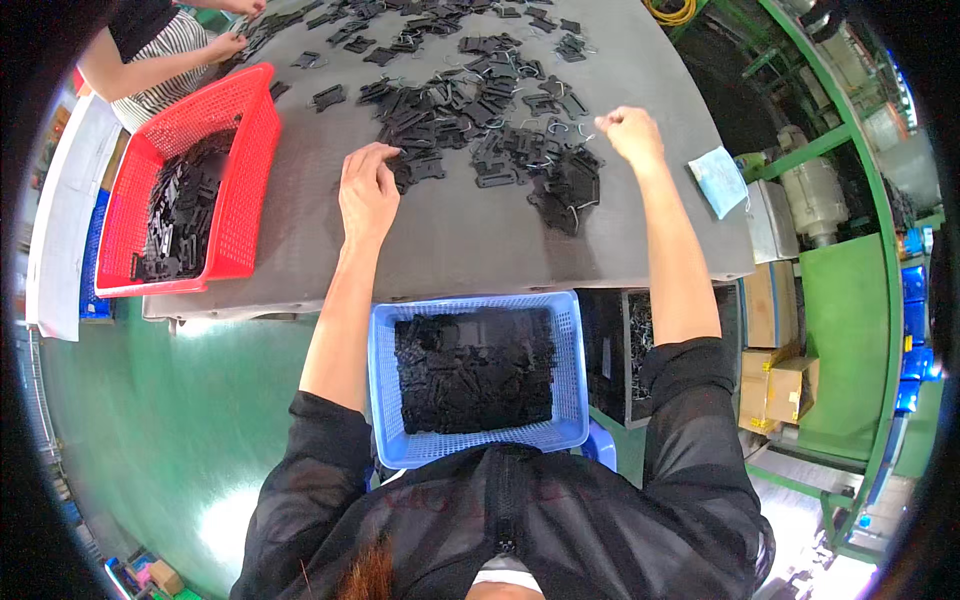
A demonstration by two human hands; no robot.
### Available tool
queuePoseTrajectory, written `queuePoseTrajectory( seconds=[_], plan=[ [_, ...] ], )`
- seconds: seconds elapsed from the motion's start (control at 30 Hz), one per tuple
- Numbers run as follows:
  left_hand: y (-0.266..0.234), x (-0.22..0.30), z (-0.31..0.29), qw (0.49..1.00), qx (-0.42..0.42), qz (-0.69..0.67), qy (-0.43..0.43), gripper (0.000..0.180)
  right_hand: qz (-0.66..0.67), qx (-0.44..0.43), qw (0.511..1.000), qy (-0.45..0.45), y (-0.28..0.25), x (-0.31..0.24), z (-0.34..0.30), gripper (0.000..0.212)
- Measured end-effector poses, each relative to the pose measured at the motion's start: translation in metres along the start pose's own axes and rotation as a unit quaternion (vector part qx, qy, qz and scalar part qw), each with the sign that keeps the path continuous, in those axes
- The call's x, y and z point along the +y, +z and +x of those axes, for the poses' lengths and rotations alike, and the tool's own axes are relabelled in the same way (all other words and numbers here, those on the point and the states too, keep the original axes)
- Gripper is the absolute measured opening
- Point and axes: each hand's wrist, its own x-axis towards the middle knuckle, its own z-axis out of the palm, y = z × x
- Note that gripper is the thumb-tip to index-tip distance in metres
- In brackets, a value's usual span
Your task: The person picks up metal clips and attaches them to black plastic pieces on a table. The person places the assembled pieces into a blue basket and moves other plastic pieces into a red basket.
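On the grey table lies a loose pile of flat black plastic parts (435, 115), with slots cut in them and some thin pale strips or wires among them. At the pile's near left edge is my left hand (369, 192), its fingers curled toward black parts; whatever they may grip is hidden. To the right of the pile my right hand (632, 136) is raised in a pinch beside a pale strip, and what it holds is too small to name. Below the table edge, a light blue basket (580, 385) in front of me holds many similar black parts.
A red basket (262, 150) of black parts stands at the table's left edge. Behind it, another person's hand (226, 46) works over more parts. A light blue face mask (718, 182) lies on the right. Cardboard boxes (785, 388) and a green metal frame (812, 150) stand beyond.
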Motion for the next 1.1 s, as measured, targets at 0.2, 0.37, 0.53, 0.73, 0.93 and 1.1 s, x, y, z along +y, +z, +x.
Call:
queuePoseTrajectory(
  seconds=[0.2, 0.37, 0.53, 0.73, 0.93, 1.1],
  plan=[
    [-0.003, 0.001, 0.001, 1.000, 0.013, 0.005, 0.019, 0.024, 0.064, 0.037, 0.996, 0.047, 0.035, 0.000, -0.008, 0.037],
    [-0.006, 0.035, -0.001, 0.998, 0.040, 0.006, 0.057, 0.021, 0.227, 0.037, 0.973, -0.011, 0.021, 0.001, 0.018, 0.027],
    [0.034, 0.060, 0.005, 0.996, -0.036, -0.021, 0.074, 0.013, 0.500, -0.123, 0.851, 0.105, -0.019, -0.002, 0.015, 0.025],
    [0.086, 0.067, 0.048, 0.980, -0.184, 0.071, -0.010, 0.014, 0.159, -0.131, 0.978, 0.025, 0.001, 0.027, 0.007, 0.045],
    [0.073, 0.058, 0.060, 0.981, -0.184, 0.035, -0.056, 0.010, 0.163, -0.087, 0.974, -0.131, 0.040, -0.032, -0.069, 0.029],
    [0.051, 0.066, 0.063, 0.940, -0.106, -0.272, -0.178, 0.013, 0.228, -0.026, 0.962, -0.148, 0.019, -0.036, -0.059, 0.022]
  ],
)
